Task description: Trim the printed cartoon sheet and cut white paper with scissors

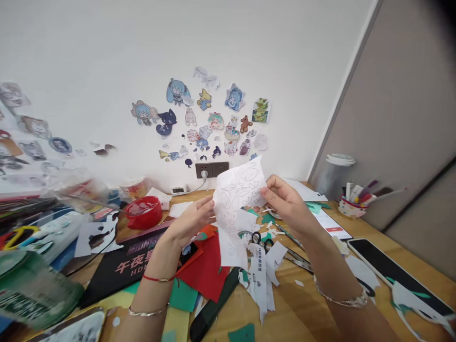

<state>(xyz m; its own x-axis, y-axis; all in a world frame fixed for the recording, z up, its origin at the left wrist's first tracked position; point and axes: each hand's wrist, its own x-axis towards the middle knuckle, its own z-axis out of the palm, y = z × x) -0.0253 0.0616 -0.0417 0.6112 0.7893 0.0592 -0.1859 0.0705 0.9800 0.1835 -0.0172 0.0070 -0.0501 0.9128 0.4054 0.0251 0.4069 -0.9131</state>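
Observation:
A white sheet of paper (235, 204) with line drawings on it is held up in front of me, its lower part hanging down over the desk. My left hand (195, 218) grips its left edge, with the fingertips partly behind it. On the right edge, my right hand (285, 197) pinches the paper between thumb and fingers. Below the sheet lie white paper scraps (258, 280), red paper (210, 270), scissors with black handles (261, 240) and a dark green and black cutter-like tool (215, 304).
Paper cutouts (215, 121) cover the wall around a socket (212, 169). A red bowl (144, 212) and a green bottle (35, 285) stand left. To the right are a phone (395, 270), a pen cup (352, 206) and a lidded cup (337, 173). A black box (117, 270) lies flat.

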